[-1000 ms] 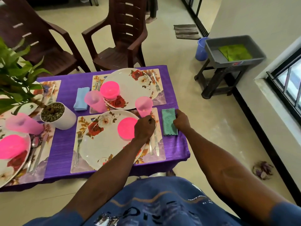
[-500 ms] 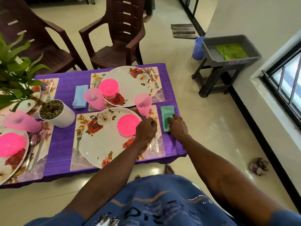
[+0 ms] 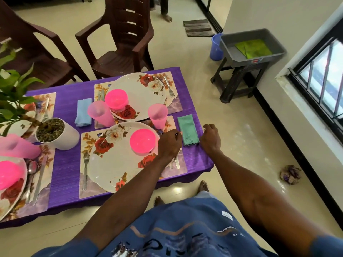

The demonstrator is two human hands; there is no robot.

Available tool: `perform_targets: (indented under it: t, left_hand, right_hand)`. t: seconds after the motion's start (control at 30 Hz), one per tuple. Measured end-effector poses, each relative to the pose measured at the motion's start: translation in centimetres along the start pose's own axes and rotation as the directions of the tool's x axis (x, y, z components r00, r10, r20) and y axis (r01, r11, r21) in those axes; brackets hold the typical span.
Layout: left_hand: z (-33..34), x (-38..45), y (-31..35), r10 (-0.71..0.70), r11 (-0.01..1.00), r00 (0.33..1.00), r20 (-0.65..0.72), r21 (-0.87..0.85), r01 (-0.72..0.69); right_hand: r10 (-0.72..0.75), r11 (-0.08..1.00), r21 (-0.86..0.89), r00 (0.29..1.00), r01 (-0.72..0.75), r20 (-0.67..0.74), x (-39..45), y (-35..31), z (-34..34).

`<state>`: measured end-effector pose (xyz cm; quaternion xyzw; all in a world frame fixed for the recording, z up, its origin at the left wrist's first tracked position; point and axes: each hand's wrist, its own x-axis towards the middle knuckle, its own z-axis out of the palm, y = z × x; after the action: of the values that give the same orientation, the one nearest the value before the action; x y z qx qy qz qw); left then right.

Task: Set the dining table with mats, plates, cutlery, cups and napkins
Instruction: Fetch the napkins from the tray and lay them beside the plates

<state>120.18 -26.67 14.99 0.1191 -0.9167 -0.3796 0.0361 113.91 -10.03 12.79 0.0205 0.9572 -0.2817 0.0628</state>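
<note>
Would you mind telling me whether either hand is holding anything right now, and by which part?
Nothing is clearly held. The right hand hangs loosely curled beside the green napkin, off it. The left hand sits at the napkin's left edge; any pinch is hidden.

- The right hand has come off the green napkin; half a second ago its fingers lay on the cloth's near end, and now it sits just beside the right edge with fingers loosely curled, holding nothing
- The left hand has shifted right from the cutlery side; its fingertips now reach the napkin's left edge
- The napkin lies flat and uncovered along its whole length
</note>
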Motion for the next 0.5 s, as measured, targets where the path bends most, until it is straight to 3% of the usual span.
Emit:
perform_targets:
  t: [0.3, 0.5]
  left_hand:
    - [8.3, 4.2, 7.5, -0.01, 1.0, 1.0, -0.007, -0.015, 0.01]
    - [17.8, 6.9, 15.5, -0.056, 0.993, 0.991, 0.125, 0.115, 0.041]
  right_hand:
    - [-0.05, 0.999, 0.02, 0.998, 0.049, 0.048, 4.8, 5.1, -2.8]
    - [0.035, 0.997, -0.065, 0.992, -0.027, 0.119, 8.0, 14.4, -9.1]
